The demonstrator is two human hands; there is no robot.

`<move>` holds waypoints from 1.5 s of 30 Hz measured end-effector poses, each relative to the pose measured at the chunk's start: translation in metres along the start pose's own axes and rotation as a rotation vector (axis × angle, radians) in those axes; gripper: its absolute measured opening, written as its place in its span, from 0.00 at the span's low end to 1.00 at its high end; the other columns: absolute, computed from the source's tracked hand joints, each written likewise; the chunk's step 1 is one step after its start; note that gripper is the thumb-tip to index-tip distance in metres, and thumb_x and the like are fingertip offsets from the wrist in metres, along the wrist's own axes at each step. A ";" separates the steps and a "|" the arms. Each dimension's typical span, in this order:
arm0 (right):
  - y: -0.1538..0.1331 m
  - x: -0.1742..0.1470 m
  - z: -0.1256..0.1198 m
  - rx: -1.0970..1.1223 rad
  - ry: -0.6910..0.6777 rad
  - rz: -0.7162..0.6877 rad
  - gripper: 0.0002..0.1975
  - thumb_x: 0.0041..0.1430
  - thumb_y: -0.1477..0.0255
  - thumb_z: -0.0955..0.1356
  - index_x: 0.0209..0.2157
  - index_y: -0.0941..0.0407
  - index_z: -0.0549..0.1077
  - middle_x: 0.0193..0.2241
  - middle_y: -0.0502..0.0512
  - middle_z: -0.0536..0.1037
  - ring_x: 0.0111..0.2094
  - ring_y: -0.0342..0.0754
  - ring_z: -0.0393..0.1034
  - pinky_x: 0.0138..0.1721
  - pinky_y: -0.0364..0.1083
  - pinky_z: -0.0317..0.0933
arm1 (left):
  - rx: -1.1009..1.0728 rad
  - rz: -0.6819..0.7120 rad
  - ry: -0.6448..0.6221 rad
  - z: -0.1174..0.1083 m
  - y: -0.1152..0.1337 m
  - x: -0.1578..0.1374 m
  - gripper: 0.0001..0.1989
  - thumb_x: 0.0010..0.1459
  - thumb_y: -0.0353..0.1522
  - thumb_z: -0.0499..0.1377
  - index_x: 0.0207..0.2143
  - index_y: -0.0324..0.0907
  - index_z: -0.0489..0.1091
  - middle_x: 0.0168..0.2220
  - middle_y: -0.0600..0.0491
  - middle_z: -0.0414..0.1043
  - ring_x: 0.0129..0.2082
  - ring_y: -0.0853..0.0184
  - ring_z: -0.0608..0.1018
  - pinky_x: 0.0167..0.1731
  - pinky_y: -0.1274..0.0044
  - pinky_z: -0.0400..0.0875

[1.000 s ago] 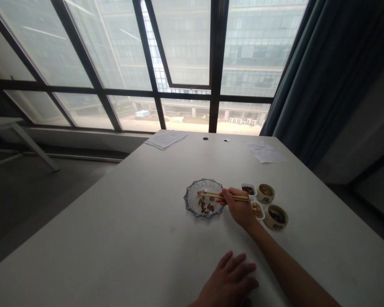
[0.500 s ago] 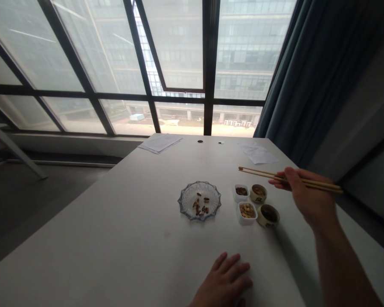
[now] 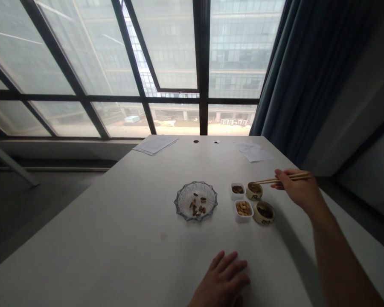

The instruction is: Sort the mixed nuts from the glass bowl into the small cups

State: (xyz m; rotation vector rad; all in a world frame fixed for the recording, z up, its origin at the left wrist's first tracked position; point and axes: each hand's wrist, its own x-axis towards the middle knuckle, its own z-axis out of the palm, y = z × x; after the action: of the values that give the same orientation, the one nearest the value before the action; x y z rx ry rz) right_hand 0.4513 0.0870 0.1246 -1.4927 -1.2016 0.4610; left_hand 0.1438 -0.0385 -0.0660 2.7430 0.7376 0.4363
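Note:
My right hand (image 3: 296, 187) grips a pair of wooden chopsticks (image 3: 272, 180), whose tips are at the small round bowl (image 3: 254, 196) farther back. Whether anything is between the tips is too small to tell. My left hand (image 3: 224, 277) lies on the table with fingers spread, holding nothing. Beside the round bowl stands a square white cup (image 3: 237, 197) of dark brown pieces. Nearer to me are a square cup of peanut-like nuts (image 3: 243, 208) and a second round bowl (image 3: 264, 219) with dark contents. Several brown pieces (image 3: 197, 209) lie in a scalloped glass dish (image 3: 182, 213) to their left.
Papers (image 3: 155, 145) lie at the white table's (image 3: 115, 238) far left corner, and a thin sheet (image 3: 254, 151) at its far right. Windows (image 3: 176, 115) rise behind it, with a dark blue curtain (image 3: 288, 85) at the right.
My right hand has moved left and brought the chopstick tips down from above the table to the far round bowl. My left hand keeps its place. The view has shifted slightly.

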 end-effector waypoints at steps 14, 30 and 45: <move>-0.022 -0.073 0.126 0.268 -0.407 -0.097 0.21 0.64 0.52 0.69 0.30 0.56 0.78 0.27 0.58 0.84 0.27 0.51 0.81 0.30 0.45 0.74 | 0.005 0.010 0.021 -0.004 0.002 0.001 0.17 0.66 0.38 0.60 0.56 0.49 0.66 0.67 0.57 0.63 0.69 0.58 0.60 0.69 0.60 0.51; -0.001 -0.090 0.172 0.204 -0.469 -0.164 0.25 0.68 0.52 0.64 0.25 0.55 0.74 0.27 0.57 0.83 0.28 0.50 0.78 0.29 0.45 0.68 | 0.016 0.031 0.062 -0.005 0.003 0.001 0.15 0.69 0.39 0.58 0.56 0.48 0.67 0.67 0.57 0.63 0.69 0.59 0.60 0.70 0.62 0.47; -0.061 -0.047 0.054 0.217 -0.089 -0.078 0.23 0.58 0.50 0.73 0.30 0.58 0.80 0.26 0.60 0.84 0.27 0.54 0.82 0.27 0.44 0.76 | 0.068 0.025 0.047 -0.011 0.005 0.001 0.17 0.66 0.40 0.62 0.55 0.50 0.68 0.65 0.57 0.65 0.67 0.59 0.63 0.68 0.63 0.53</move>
State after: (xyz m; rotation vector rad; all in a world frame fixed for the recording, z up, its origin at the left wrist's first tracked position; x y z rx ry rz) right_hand 0.3625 0.0664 0.1478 -1.2472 -1.2331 0.5906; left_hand 0.1435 -0.0403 -0.0539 2.8171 0.7434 0.4921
